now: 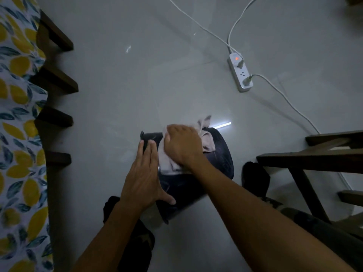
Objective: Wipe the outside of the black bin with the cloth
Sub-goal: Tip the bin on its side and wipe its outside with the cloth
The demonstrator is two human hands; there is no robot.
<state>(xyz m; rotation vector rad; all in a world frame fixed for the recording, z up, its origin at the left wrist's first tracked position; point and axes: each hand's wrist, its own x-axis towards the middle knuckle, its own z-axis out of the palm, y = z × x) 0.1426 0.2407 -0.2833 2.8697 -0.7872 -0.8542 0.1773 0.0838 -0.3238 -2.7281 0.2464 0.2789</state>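
While the bin lies on its side on the floor, long axis running away from the person, the left hand rests flat and open on its near-left flank, and the right hand, further along, presses the cloth onto its upper side.

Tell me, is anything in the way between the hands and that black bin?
Nothing visible. The left hand lies flat on the black bin; the right hand presses the cloth against it. The power strip lies apart.
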